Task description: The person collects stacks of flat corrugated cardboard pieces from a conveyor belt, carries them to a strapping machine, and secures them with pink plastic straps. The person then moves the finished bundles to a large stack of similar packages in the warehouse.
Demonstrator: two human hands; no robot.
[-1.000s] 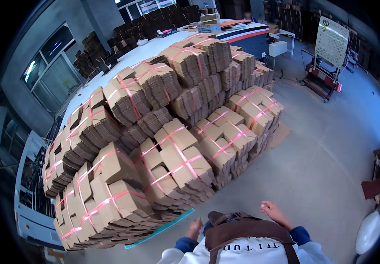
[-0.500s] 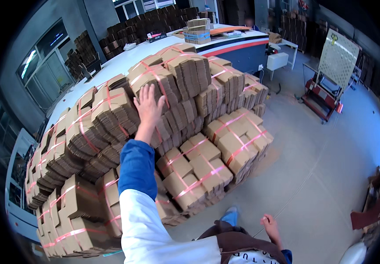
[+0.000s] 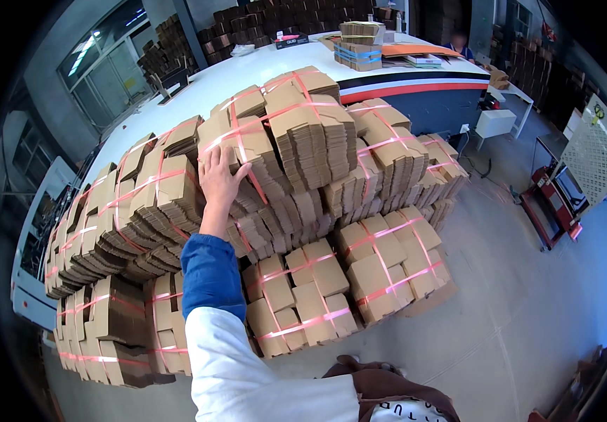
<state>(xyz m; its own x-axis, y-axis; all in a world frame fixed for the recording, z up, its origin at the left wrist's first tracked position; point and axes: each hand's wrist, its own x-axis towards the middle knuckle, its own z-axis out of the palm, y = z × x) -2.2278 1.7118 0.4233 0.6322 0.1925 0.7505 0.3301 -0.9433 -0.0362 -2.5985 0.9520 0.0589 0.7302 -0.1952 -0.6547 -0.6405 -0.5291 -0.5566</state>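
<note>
My left hand rests on the near edge of a strapped bundle of flat brown cardboard in the upper row. Its fingers are spread on the top face, with the thumb out to the right, and it grips nothing. Pink straps cross the bundle. To its right, a taller cardboard bundle stands close against it. Below my forearm, more strapped bundles form a lower row. My right hand is out of the picture.
Behind the stacks is a long white-topped table bearing a blue-strapped cardboard stack. A red-based wheeled stand with a perforated panel is at right. Another person is at the far end. Cardboard pieces lie lower right.
The view has turned, and I am nearer the table side. My left hand stays on the same bundle, shifting slightly toward its left. My right hand, at lower right before, has left the picture.
</note>
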